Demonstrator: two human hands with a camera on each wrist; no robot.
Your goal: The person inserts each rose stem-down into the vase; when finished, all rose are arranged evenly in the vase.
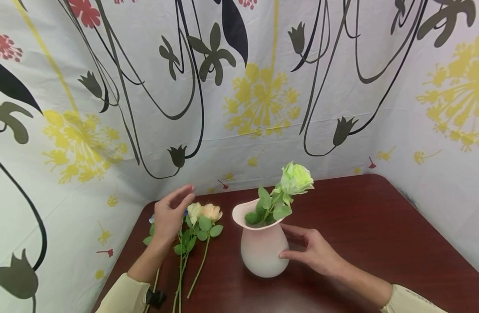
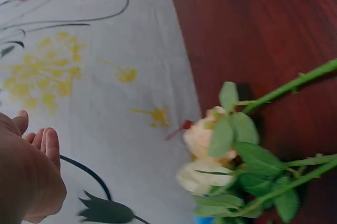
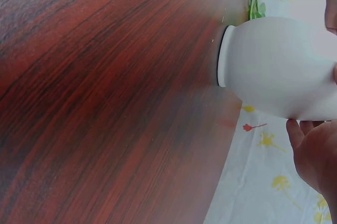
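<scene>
Steadying the vase [image 1: 264, 253] seems the step, the right hand [image 1: 316, 252] gripping its side, a green rose [image 1: 296, 178] in its mouth; left of it, the empty, loosely bent left hand [image 1: 169, 218] would need to pinch one of the pale roses [image 1: 210, 212].

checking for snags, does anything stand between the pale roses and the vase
Nothing visible stands between the pale roses and the vase, only the table. The green rose in it leans right, its leaves covering part of the opening.
</scene>
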